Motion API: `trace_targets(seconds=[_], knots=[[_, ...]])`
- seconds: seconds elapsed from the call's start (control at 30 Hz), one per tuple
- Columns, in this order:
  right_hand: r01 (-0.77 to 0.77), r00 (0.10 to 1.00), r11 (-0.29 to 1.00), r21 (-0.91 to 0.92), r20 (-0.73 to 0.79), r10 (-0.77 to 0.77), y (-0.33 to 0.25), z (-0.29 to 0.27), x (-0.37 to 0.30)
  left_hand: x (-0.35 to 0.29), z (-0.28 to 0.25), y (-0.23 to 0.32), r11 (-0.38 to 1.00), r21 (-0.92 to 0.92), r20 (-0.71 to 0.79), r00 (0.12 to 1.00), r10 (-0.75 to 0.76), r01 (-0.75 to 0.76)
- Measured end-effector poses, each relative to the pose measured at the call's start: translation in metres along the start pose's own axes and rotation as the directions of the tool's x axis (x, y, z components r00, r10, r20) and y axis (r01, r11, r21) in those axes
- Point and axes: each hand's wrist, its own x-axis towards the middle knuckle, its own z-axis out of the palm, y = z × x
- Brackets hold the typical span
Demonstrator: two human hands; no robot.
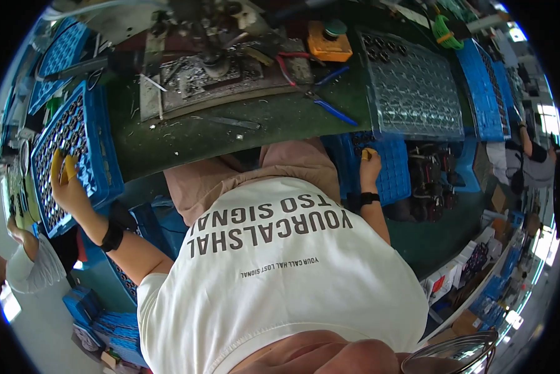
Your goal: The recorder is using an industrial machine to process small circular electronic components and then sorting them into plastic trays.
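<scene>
At the left, my left hand (69,190) reaches over a blue crate (110,156) filled with rows of small dark round parts (74,134). Two of its fingers wear yellow finger cots; they stretch out slightly apart, near the parts, and no held object shows. On the right, my right hand (371,167) is at a blue tray (389,181) below the bench edge. Its fingers, also with yellow cots, are closed together close to a few dark round parts in the tray's far corner. What lies between those fingertips is too small to tell.
Ahead on the green bench (217,138) stands a machine with a metal base plate (186,100) covered in shavings. Near it are red-handled pliers (286,68), blue-handled pliers (333,112), an orange button box (330,47) and a clear plastic tray (414,93). Other people work at both sides.
</scene>
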Motion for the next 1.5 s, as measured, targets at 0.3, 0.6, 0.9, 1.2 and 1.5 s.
trace_targets(seconds=[0.3,0.6,0.9,1.2,1.5], knots=[[0.082,0.407,0.85,0.521,0.761,-0.505,-0.212,-0.117,0.019,-0.023,0.031,0.025,0.997,-0.076,0.014,0.999,-0.03,0.031],[0.098,0.625,0.409,0.907,0.263,-0.735,-0.352,-0.096,0.015,-0.025,0.03,0.032,1.0,0.021,0.053,0.998,-0.024,0.023],[-0.077,0.689,0.283,0.956,0.256,-0.678,-0.394,-0.052,0.021,-0.027,0.027,0.048,0.998,0.059,0.063,0.998,-0.013,0.009],[0.192,0.737,0.298,0.935,0.063,-0.673,-0.411,-0.034,0.022,-0.027,0.028,0.041,0.996,0.084,0.064,0.998,0.005,-0.011],[0.489,0.535,0.328,0.808,0.02,-0.845,-0.417,-0.059,0.039,-0.028,0.029,0.039,0.998,0.056,0.087,0.996,0.014,-0.019]])
